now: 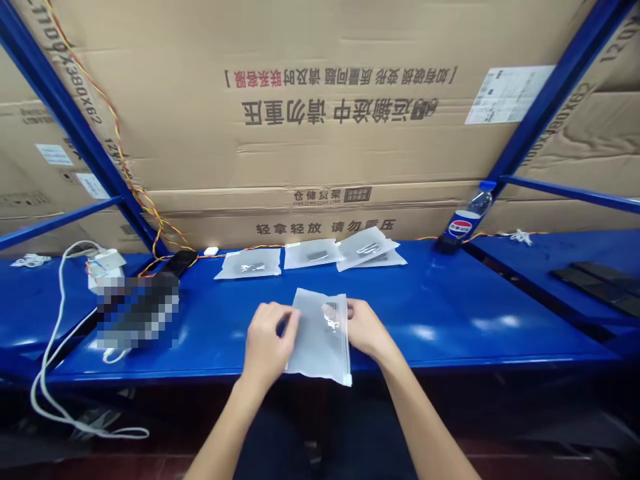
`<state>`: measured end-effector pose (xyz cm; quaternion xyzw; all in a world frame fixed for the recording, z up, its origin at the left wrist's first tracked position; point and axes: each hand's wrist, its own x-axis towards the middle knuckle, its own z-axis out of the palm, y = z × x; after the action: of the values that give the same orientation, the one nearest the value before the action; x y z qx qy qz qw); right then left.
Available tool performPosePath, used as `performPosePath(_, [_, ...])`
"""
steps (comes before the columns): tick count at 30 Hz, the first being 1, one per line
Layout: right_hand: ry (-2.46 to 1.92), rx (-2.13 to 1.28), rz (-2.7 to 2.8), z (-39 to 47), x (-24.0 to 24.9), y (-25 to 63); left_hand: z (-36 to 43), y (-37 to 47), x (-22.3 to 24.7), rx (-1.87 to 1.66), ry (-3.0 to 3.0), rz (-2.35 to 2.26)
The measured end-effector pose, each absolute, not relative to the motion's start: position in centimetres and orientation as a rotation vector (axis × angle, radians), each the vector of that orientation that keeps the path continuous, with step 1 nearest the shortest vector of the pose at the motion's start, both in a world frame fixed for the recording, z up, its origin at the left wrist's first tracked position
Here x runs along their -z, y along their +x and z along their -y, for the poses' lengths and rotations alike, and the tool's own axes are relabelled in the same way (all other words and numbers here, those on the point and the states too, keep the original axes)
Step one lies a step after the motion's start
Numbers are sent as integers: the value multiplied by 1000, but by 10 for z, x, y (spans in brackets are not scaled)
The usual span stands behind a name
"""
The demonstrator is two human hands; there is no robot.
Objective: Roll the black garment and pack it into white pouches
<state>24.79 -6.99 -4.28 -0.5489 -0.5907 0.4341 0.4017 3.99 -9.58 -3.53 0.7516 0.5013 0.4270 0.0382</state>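
Frosted zip bag (320,340) held up between both hands, just over the front edge of the blue shelf (450,313), roughly mid-length. Bag upright-ish, slightly tilted, zip strip running down its right side, small dark item visible inside near the top. Left hand (267,340) closed on the bag's left edge, fingers curled over the front, thumb behind. Right hand (367,328) pinching the upper right edge by the zip strip. Both forearms come in from the bottom of the view, bare.

Behind the bag, toward the back edge of the shelf, three more groups of frosted bags lie flat in a row: one bag (249,264) at left, a second bag (313,254) in the middle, a small overlapping stack of bags (369,249) at right. Each shows a small dark part inside; cannot tell what the parts are.

Left part of the shelf: a blurred-out block, a white charger box (106,263) behind it, a thick white cable (50,347) looping off the front edge and down. A black phone (181,261) near the back, a small white object (211,251) beside it. Red-yellow wires (125,167) trail down the blue upright at left and along the back edge.

Right back corner: Pepsi bottle (467,220), blue cap, leaning against the cardboard cartons (320,153) that fill the wall behind. Far right, a neighbouring shelf carries dark flat strips (600,283).
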Motion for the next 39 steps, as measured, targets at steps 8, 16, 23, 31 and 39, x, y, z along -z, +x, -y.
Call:
performPosePath(8, [-1371,-924,1493,66,43,218,73,17,52,-1099,2182,-1850])
performPosePath(16, [-1497,-817,1051,90,63,237,77,-55,37,-937,1950,-2243])
performPosePath(23, [-1663,65,1568,123,59,243,97,-50,29,-1294,2227,-2494])
performPosePath(31, [-1319,-208,1726,118,52,244,121,74,39,-1544,2399,-1468])
performPosePath(39, [-1807,-147,1179,89,61,336,94,100,65,-1033,2531,-1421])
